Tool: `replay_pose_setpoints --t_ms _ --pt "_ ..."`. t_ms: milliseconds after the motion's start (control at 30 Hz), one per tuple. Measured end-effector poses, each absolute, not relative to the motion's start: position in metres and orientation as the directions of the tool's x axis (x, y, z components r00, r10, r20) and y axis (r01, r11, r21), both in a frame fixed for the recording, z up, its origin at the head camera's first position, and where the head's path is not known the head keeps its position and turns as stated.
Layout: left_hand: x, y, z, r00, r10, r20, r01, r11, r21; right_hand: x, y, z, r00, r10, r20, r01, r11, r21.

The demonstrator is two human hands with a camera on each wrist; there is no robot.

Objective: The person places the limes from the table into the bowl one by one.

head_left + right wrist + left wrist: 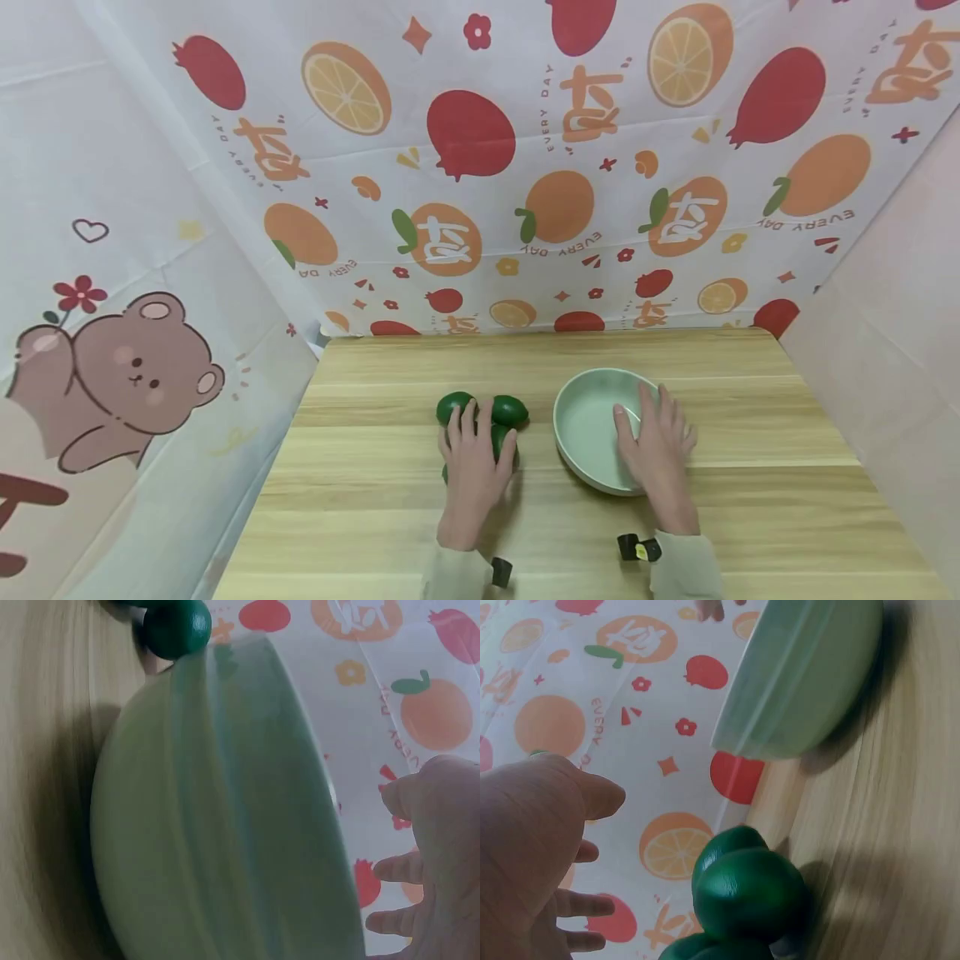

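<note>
From the head view, we see our left hand (476, 462) over a cluster of glossy dark-green fruits (510, 412), fingers spread and gripping nothing. At least four show, grouped near the middle of the counter (360, 467); the hand hides part of them. Our right hand (660, 450) is above the right side of the pale green bowl (588, 425), thumb and fingers apart. To take a fruit well, we would choose an outer one, curl thumb and fingers around its sides, and lift straight so its neighbours do not roll.

In the left wrist view, our thumb stands away from the fingers, and we see a gap between hand and fruits. Two fruits overlap from this angle, so we would lower the fingers slowly.

In the right wrist view, the bowl's wall rises beside the fruits, and our fingers appear off its rim. We would steady the rim lightly from outside.

As for room, back in the head view the counter's far edge meets the fruit-print cloth (558, 208); bare wood lies either side, with a narrow strip between fruits and bowl.
</note>
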State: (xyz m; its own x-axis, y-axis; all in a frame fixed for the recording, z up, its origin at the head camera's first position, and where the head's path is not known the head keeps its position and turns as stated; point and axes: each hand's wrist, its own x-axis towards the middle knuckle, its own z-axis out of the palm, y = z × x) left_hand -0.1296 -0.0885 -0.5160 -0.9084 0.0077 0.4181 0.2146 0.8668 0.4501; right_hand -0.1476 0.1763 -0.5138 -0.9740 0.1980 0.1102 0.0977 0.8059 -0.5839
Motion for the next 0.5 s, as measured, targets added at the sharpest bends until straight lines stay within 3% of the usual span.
replay_pose_setpoints --t_ms 500 --pt "-0.118 -0.118 -0.532 -0.906 -0.011 0.424 0.197 0.873 0.446 -0.141 0.203 -0.537 -0.965 0.263 0.004 0.195 0.726 -0.659"
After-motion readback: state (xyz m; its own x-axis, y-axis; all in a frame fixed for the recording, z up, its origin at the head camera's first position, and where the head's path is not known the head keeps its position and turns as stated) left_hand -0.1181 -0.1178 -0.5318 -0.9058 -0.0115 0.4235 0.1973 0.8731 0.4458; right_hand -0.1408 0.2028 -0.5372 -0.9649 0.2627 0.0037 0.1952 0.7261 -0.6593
